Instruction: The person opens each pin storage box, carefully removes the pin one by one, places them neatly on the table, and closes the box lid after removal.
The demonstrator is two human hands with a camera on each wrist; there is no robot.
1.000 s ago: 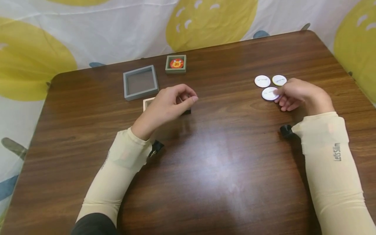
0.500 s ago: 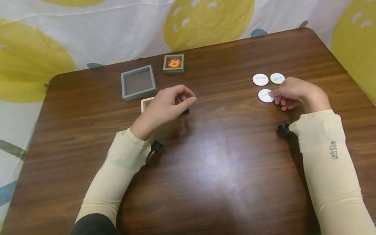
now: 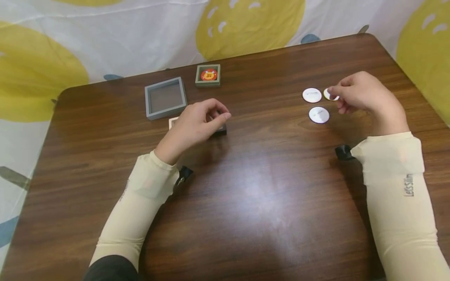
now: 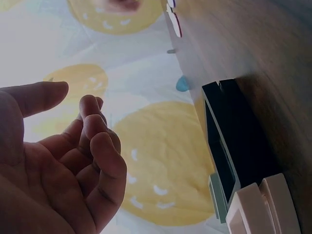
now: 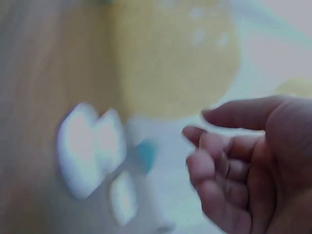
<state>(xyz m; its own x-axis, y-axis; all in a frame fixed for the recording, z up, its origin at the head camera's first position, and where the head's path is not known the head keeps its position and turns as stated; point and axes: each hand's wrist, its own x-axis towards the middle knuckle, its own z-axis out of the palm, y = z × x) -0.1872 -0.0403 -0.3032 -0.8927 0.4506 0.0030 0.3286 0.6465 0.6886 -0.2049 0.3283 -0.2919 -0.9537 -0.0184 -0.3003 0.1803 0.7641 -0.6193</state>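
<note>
My right hand (image 3: 367, 93) hovers over the badges at the right of the table, fingers loosely bent. In the right wrist view a gap shows between thumb and fingers, with nothing held. Its fingertips overlap a yellow-edged pin badge (image 3: 327, 95) in the head view. Beside that lie two more white-backed badges, a rear one (image 3: 312, 95) and a purple-edged front one (image 3: 319, 115), pins upward. On the left, my left hand (image 3: 197, 125) hangs relaxed, holding nothing. It partly hides a cream frame (image 3: 172, 124) and a black frame (image 4: 248, 131).
A grey square frame (image 3: 149, 103) stands at the back left. Near the back edge, a small green frame (image 3: 199, 80) contains a red and yellow round badge (image 3: 209, 75). Behind the wooden table (image 3: 253, 218) hangs a lemon-patterned cloth (image 3: 140, 39).
My right hand has let go of the purple-edged badge, now flat on the table, and moved up and back to over the yellow-edged one. My left hand has barely moved.
</note>
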